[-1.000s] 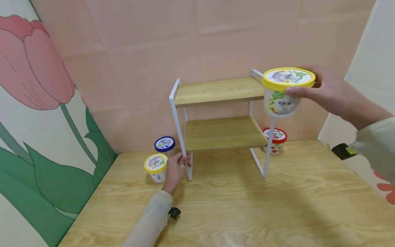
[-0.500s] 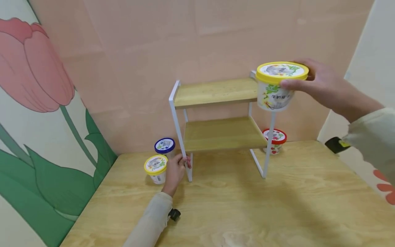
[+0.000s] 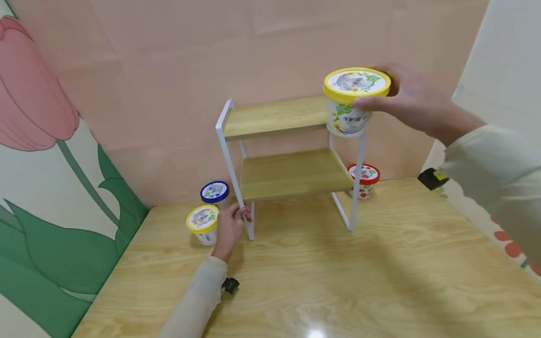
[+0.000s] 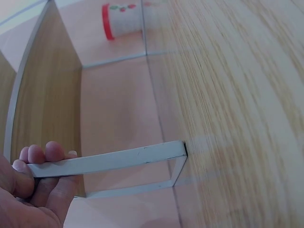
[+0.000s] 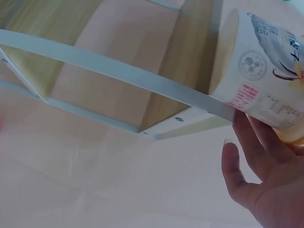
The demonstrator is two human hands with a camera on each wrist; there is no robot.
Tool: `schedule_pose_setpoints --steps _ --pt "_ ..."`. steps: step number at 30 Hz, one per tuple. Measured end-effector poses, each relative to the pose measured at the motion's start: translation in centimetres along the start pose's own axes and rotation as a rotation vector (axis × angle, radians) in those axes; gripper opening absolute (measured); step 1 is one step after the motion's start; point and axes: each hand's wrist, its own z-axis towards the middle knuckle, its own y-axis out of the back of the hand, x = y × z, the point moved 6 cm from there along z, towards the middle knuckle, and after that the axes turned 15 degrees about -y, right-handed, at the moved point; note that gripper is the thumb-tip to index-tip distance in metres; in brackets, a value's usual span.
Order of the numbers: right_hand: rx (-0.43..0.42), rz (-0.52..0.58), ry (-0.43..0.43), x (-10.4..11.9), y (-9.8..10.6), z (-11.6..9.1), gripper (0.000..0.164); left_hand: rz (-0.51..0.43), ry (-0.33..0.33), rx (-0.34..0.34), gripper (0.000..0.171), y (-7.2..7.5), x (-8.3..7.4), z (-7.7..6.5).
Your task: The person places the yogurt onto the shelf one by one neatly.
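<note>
My right hand (image 3: 416, 101) holds a yellow-lidded ice cream tub (image 3: 348, 119) upright, thumb and fingers around its lid and side. The tub is at the right end of the upper board (image 3: 274, 115) of a two-tier rack, covering that corner; I cannot tell whether its base touches the board. In the right wrist view, the tub (image 5: 266, 61) is beside the rack's white frame (image 5: 133, 76). Low at the rack's left front leg (image 3: 230, 173), my left hand (image 3: 229, 227) grips the metal. The left wrist view shows its fingers curled around that white bar (image 4: 118, 159).
Another yellow-lidded tub (image 3: 206, 237) and a blue-lidded tub (image 3: 214, 191) stand left of the rack, close to my left hand. A red-lidded tub (image 3: 365, 191) stands behind the right leg. Everything rests on a wood-grain table (image 3: 296, 281) against a pink wall (image 3: 169, 94).
My right hand has carried the yellow-lidded tub leftward, over the rack's right end. My left hand keeps its grip on the leg. The head view has shifted slightly.
</note>
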Motion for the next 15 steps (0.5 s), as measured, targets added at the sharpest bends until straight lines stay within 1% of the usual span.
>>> schedule_pose_setpoints --steps 3,10,13,15 --pt "0.037 0.012 0.007 0.4 -0.5 0.3 0.069 0.016 -0.003 0.008 0.018 0.1 -0.1 -0.2" --pt "0.133 0.057 0.006 1.1 -1.1 1.4 0.058 -0.012 -0.027 -0.007 0.018 0.6 -0.7 -0.5" --pt "0.171 0.082 0.021 1.3 -1.4 1.9 0.052 -0.003 -0.035 -0.007 0.017 0.6 -0.7 -0.5" --pt "0.196 0.101 0.029 1.4 -1.6 2.2 0.05 0.01 -0.028 0.0 0.017 0.6 -0.6 -0.5"
